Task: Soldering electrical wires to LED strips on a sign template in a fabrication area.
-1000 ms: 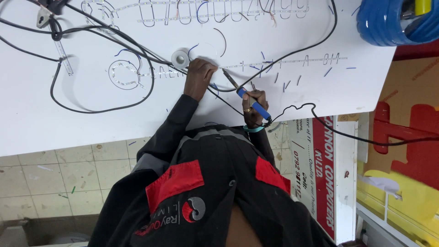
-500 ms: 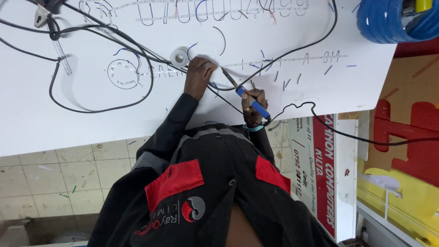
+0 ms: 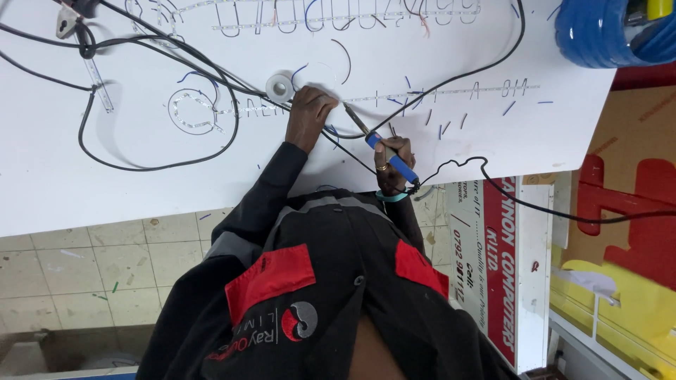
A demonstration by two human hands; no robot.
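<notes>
Right hand (image 3: pixel 391 153) clamps its grip on a light, stiff soldering iron's (image 3: pixel 384 146) blue handle; left hand (image 3: pixel 310 112), fingers curled together, presses fragile strip lights (image 3: pixel 436 91) onto the white surface (image 3: pixel 141 190).

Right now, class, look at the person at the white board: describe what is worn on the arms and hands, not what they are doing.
Both arms wear long black jacket sleeves. The jacket has red patches. The right hand has a ring and a teal wristband; the left hand is bare.
</notes>
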